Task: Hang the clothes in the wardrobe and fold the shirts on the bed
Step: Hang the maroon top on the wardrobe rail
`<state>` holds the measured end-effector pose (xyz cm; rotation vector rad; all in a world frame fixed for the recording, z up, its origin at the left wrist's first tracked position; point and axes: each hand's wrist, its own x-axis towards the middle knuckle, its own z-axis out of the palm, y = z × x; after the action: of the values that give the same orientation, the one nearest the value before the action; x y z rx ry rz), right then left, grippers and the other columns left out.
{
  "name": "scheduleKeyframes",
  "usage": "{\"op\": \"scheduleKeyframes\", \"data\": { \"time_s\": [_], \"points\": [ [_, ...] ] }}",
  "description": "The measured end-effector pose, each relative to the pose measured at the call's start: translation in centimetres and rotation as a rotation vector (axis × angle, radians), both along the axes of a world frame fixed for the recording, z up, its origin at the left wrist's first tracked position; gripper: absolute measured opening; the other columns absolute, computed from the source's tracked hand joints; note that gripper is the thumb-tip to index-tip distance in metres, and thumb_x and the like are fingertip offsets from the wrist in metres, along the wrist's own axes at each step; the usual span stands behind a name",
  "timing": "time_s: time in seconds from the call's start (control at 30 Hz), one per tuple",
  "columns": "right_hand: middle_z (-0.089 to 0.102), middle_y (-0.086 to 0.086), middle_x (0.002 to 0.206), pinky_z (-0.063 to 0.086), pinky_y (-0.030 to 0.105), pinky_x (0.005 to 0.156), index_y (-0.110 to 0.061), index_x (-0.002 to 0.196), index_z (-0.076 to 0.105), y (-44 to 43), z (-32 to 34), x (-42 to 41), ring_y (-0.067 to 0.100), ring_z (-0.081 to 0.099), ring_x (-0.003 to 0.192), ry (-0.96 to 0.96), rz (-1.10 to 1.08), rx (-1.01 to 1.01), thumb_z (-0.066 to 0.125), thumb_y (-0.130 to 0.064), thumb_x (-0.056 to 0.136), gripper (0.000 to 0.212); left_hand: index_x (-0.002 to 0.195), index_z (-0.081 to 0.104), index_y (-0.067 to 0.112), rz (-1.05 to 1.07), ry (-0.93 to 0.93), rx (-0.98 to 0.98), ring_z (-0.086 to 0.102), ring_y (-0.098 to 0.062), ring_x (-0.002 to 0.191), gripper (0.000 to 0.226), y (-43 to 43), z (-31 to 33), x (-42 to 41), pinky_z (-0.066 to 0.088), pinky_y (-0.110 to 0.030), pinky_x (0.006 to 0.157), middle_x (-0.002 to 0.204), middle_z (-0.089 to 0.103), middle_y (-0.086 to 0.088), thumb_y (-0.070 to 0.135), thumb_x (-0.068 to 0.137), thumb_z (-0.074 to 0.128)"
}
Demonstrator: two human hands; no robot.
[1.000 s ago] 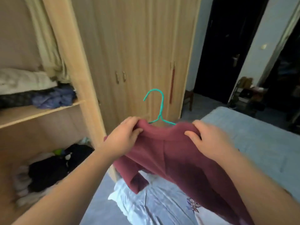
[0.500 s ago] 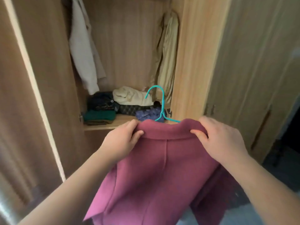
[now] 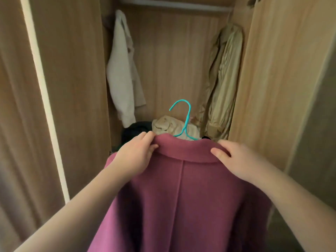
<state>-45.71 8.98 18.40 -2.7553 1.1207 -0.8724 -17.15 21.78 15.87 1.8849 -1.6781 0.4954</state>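
Both hands grip the shoulders of a plum-coloured coat (image 3: pixel 181 197) at an open wardrobe (image 3: pixel 263 79): the left hand (image 3: pixel 135 155) pinches the collar at about 9 o'clock of the neckline, fingers curled over the far edge, while the right hand (image 3: pixel 236 160) clasps the opposite shoulder at 3 o'clock, thumb lying across the collar. The coat hangs between them with its back seam facing the camera, already mounted on a teal wire hanger (image 3: pixel 185 122) whose hook rises at 12 o'clock, well below the rail (image 3: pixel 174 5) running across the top of the compartment. A white jacket (image 3: pixel 123 73) hangs at 10 o'clock and a khaki coat (image 3: pixel 223 82) at 2 o'clock, leaving bare rail between them; folded clothes (image 3: pixel 163 125) sit on a shelf behind the hook. The step in hand appears to be hanging this coat. The next move likely calls for lifting the garment high enough for the hook to clear and catch the rail in that gap, without letting the shoulders slip off the thin wire.
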Motion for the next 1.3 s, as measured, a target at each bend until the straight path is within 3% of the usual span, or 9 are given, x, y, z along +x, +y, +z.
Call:
{"op": "scheduleKeyframes", "data": {
  "time_s": [0.1,0.23,0.37,0.53,0.63,0.87,1.03,1.3],
  "points": [
    [0.052,-0.011,0.072,0.042,0.037,0.058,-0.028,0.084,0.04,-5.5,1.3,1.3,0.024,0.062,0.076,0.034,-0.057,-0.277,0.036,-0.065,0.088,0.037,0.117,0.049,0.016,0.001,-0.012,-0.037,0.057,-0.028,0.1,0.024,-5.4,3.1,0.8,0.048,-0.045,0.082,0.109,0.057,-0.003,0.034,0.101,0.044],
    [0.057,-0.007,0.074,0.045,0.037,0.053,-0.027,0.084,0.035,-12.5,3.9,2.5,0.029,0.064,0.07,-0.073,-0.17,-0.436,0.037,-0.062,0.091,0.036,0.111,0.048,0.022,-0.006,-0.055,-0.145,0.056,-0.024,0.102,0.023,-12.6,7.3,1.5,0.048,-0.041,0.082,0.106,0.058,0.002,0.04,0.1,0.039],
    [0.044,-0.008,0.059,0.027,0.028,0.045,-0.027,0.083,0.038,-18.4,6.5,4.1,0.029,0.061,0.054,-0.175,-0.266,-0.626,0.045,-0.058,0.091,0.033,0.108,0.048,0.024,0.044,-0.095,-0.277,0.056,-0.024,0.1,0.034,-19.2,10.1,2.2,0.051,-0.041,0.08,0.103,0.06,0.003,0.05,0.095,0.029],
    [0.038,-0.01,0.06,0.018,0.026,0.046,-0.026,0.085,0.042,-25.4,11.0,6.9,0.028,0.06,0.053,-0.245,-0.341,-0.713,0.046,-0.056,0.091,0.031,0.122,0.051,0.019,0.101,-0.147,-0.38,0.055,-0.03,0.101,0.034,-27.6,13.9,4.3,0.048,-0.043,0.085,0.11,0.061,-0.004,0.042,0.098,0.04],
    [0.037,-0.01,0.061,0.025,0.028,0.047,-0.027,0.085,0.038,-29.9,14.3,8.5,0.029,0.061,0.056,-0.246,-0.354,-0.749,0.045,-0.056,0.093,0.031,0.137,0.047,0.022,0.178,-0.164,-0.465,0.05,-0.027,0.119,0.047,-32.7,15.9,4.8,0.043,-0.044,0.097,0.129,0.057,-0.002,0.043,0.095,0.044],
    [0.06,-0.003,0.066,0.032,0.031,0.047,-0.027,0.085,0.039,-39.8,21.8,11.8,0.03,0.064,0.06,-0.181,-0.407,-0.856,0.042,-0.056,0.093,0.031,0.155,0.022,0.039,-0.075,-0.31,-0.5,0.013,-0.023,0.153,0.062,-45.1,17.9,4.9,0.016,-0.048,0.122,0.165,0.021,0.001,0.046,0.095,0.039],
    [0.066,-0.002,0.076,0.037,0.033,0.052,-0.028,0.086,0.03,-45.4,27.8,13.6,0.031,0.067,0.069,-0.153,-0.543,-0.908,0.036,-0.059,0.094,0.032,0.156,0.0,0.046,-0.156,-0.324,-0.496,-0.014,-0.019,0.153,0.063,-55.8,21.9,6.6,0.006,-0.054,0.122,0.168,-0.002,0.003,0.056,0.098,0.024],
    [0.057,-0.004,0.075,0.033,0.035,0.055,-0.027,0.085,0.029,-52.9,37.6,16.8,0.029,0.065,0.076,-0.171,-0.713,-0.935,0.032,-0.058,0.098,0.034,0.153,-0.005,0.049,-0.272,-0.323,-0.608,-0.013,-0.016,0.153,0.063,-67.4,33.6,9.8,0.005,-0.052,0.122,0.168,-0.004,0.007,0.059,0.094,0.015]
  ]
}}
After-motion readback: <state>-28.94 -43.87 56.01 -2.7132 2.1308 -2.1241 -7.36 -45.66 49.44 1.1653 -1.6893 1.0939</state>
